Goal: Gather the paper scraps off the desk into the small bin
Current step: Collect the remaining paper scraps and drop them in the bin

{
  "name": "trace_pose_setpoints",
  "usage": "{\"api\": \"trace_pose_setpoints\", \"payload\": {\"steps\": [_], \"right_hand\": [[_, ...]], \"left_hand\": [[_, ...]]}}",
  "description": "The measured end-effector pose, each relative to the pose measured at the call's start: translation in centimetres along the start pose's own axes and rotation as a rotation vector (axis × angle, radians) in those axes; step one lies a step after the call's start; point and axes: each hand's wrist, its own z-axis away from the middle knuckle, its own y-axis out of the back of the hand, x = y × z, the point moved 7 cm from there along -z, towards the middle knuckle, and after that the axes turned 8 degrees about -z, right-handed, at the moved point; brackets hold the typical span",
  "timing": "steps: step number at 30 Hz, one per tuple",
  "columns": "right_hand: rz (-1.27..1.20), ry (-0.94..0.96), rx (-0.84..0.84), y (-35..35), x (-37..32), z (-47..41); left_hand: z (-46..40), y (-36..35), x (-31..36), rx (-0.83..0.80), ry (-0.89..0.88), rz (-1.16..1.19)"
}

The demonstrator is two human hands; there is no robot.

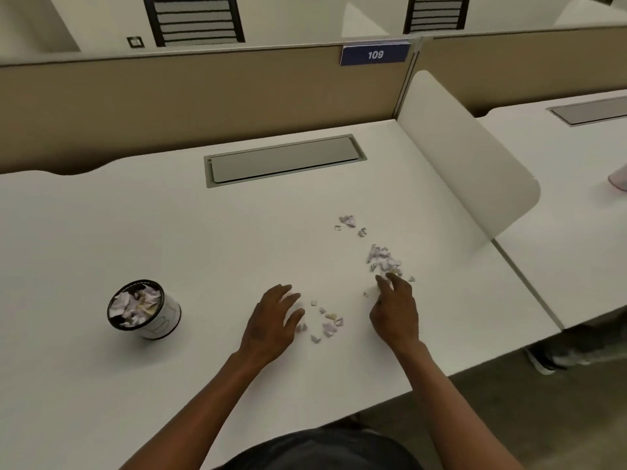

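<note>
Both forearms reach out from my dark shirt over the white desk [169,232]. My left hand [271,320] lies palm down, fingers [291,300] spread and slightly curled, with something pale under them that I cannot make out. My right hand [395,310] has its fingers [383,283] drawn together at the near edge of the biggest heap of paper scraps [385,259]; whether they already pinch a piece, I cannot tell. More scraps [327,322] lie between my hands, and a few [347,222] farther out. These bits look thin, torn, crumpled and nearly weightless, likely to scatter, so sweeping them into a pile and scooping should beat picking singly. Well to my left stands the small round bin [144,310], dark-rimmed, already heaped with scraps.
</note>
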Motion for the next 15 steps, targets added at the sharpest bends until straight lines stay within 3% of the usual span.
{"api": "trace_pose_setpoints", "payload": {"steps": [3,8,13,15], "right_hand": [[0.089,-0.015,-0.094,0.3,1.4,-1.4],[0.039,0.137,-0.164,-1.2,0.9,0.1],[-0.074,0.16,-0.002,0.9,0.3,-1.5],[-0.048,0.14,-0.013,1.5,0.2,-3.2]], "left_hand": [[-0.2,-0.7,-0.8,0.019,-0.009,-0.067],[0.6,-1.7,-1.4,0.053,-0.071,-0.152],[0.7,-2.3,-1.6,0.057,-0.063,-0.181],[0.7,-2.5,-1.6,0.053,-0.06,-0.199]]}}
